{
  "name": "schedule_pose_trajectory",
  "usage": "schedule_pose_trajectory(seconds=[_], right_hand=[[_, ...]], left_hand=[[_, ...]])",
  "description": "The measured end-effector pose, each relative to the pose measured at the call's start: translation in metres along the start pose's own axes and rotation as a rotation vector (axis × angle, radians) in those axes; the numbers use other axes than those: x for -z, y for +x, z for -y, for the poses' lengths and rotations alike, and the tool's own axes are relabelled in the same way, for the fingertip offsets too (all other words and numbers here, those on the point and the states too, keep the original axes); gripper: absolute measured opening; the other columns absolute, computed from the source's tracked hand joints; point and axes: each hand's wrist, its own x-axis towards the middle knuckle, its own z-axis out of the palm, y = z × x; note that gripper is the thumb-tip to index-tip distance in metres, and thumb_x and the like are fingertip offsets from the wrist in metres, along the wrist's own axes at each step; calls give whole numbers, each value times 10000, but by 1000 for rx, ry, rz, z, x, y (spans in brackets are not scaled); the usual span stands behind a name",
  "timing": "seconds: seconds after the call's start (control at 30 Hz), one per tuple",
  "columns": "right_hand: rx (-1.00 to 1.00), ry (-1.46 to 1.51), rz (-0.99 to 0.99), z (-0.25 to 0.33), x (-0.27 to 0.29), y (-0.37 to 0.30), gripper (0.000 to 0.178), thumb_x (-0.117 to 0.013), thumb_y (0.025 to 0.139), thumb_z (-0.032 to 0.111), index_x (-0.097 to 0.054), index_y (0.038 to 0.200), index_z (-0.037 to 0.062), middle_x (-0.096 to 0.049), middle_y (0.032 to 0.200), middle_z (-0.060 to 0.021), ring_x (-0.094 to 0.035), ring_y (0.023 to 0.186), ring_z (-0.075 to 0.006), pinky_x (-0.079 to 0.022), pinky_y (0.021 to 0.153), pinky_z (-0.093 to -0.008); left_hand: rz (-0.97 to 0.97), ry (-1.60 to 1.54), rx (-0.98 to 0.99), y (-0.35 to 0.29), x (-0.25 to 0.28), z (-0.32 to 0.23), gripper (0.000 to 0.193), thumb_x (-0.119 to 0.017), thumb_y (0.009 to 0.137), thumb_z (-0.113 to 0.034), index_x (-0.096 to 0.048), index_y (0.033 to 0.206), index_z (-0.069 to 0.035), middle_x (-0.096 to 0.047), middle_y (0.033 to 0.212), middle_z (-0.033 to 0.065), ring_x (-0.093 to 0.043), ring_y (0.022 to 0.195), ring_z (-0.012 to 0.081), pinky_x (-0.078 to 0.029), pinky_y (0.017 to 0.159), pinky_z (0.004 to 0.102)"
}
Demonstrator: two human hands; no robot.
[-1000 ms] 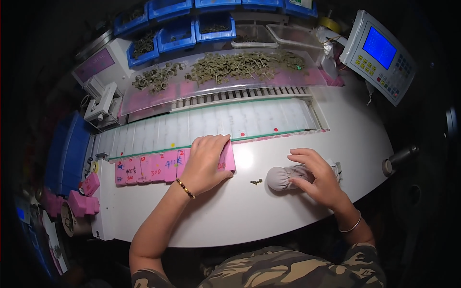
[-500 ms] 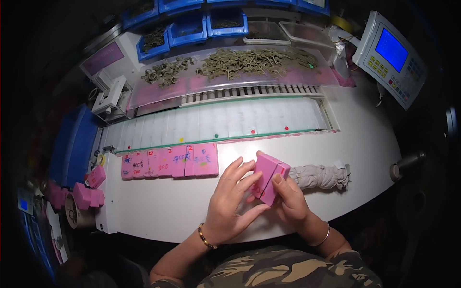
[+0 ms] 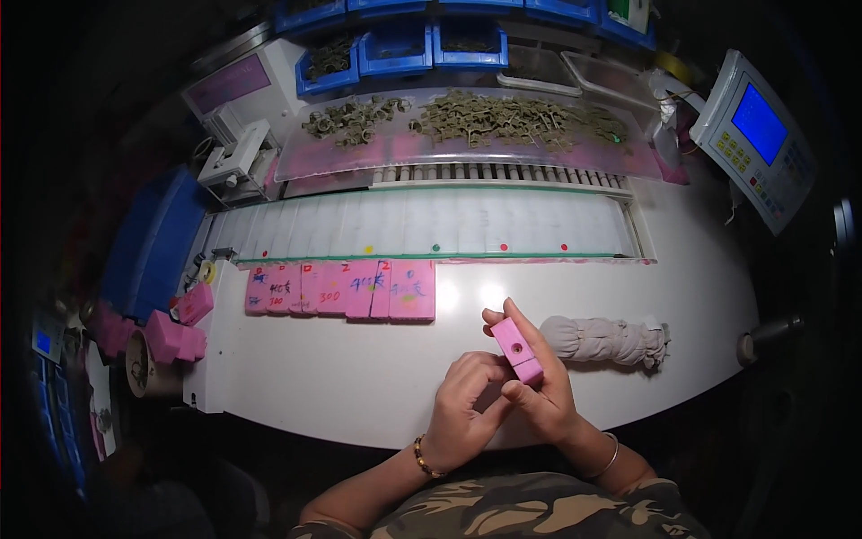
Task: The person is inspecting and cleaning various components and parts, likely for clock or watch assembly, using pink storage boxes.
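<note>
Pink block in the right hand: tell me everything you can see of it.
The pink block looks like matte foam. A narrow, roughly rectangular face is turned to the camera, with a dark round hole near its middle and a thin dark line across it below. It is tilted, upper end leaning left, held above the white tabletop against the fingers of the right hand. The left hand is close at lower left; whether it touches is unclear.

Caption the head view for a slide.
Right hand grips a pink block over a white tabletop, left hand alongside.
</note>
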Motion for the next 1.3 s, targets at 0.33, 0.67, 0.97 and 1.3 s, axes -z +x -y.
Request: schedule_pose_trajectory(seconds=[0.33, 0.67, 0.97, 1.3], right_hand=[[-182, 365, 53, 11, 5, 4, 914, -570, 976, 548, -214, 1566, -52, -493, 1452, -194, -511, 1301, -236, -425, 1088, -370], [-503, 728, 178, 6, 17, 4, 702, -596, 1018, 322, -296, 1537, -45, -515, 1446, -175, -606, 1171, -226, -547, 893, -339], [-350, 535, 160, 7, 14, 6, 640, -539, 1007, 46, -245, 1573, -9, -334, 1610, -133, -477, 1362, -215, -475, 1055, -356], [-5, -30, 163, 19, 10, 3, 654, -652, 947, 91, -363, 1519, -41, -457, 1524, -200, -456, 1400, -302, -372, 1142, -418]], left_hand=[[67, -515, 381, 7, 17, -22, 106, -701, 894, -23, -599, 885, -49, -666, 845, -1, -605, 779, 60, -485, 760, 236], [181, -710, 590, 23, 42, -35, 290, -536, 1063, -198, -679, 1165, 33, -549, 653, -18, -494, 581, 50, -484, 622, 227], [-29, -1467, 662, 18, 37, -11, 402, -426, 1095, -248, -474, 1415, -9, -448, 687, -31, -450, 598, 81, -414, 509, 235], [276, -885, 673, 11, 30, -17, 520, -533, 1026, -492, -593, 1127, 15, -633, 957, 70, -658, 850, 157, -559, 668, 278]])
